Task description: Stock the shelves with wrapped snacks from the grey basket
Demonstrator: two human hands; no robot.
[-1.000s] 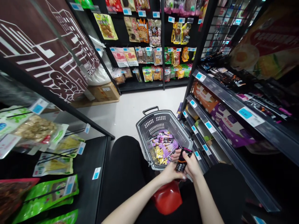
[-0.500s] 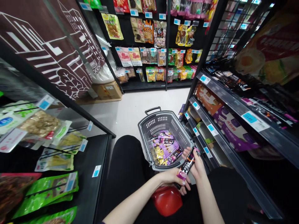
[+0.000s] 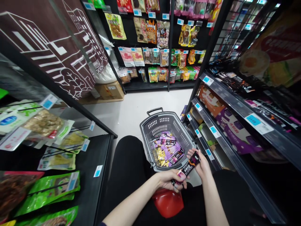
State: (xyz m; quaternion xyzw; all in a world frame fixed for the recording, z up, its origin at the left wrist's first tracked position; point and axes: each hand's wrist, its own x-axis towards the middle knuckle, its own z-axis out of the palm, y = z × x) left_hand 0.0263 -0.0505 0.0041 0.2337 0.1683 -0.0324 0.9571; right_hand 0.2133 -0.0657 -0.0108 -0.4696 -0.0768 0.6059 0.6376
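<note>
A long black snack packet [image 3: 189, 166] with pink and orange print lies slantwise between my two hands, over the near right rim of the shopping basket. My left hand [image 3: 171, 178] is closed around its lower end, and another dark wrapper edge shows beneath those fingers. At the upper end, my right hand [image 3: 201, 164] grips the packet between thumb and fingers. Inside the grey shopping basket [image 3: 182, 125] lie several purple, yellow and black packets [image 3: 168, 147].
A shelf [image 3: 237, 108] with black packets and purple-and-orange cartons [image 3: 231, 128] runs along my right. Hanging snack bags [image 3: 58, 158] line the left rack. My knee [image 3: 128, 153] is beside the basket, and a glossy red object [image 3: 168, 204] sits between my legs.
The packet has turned so more of its printed face shows, and its upper end has shifted slightly right. My right hand has moved a little right along with it.
</note>
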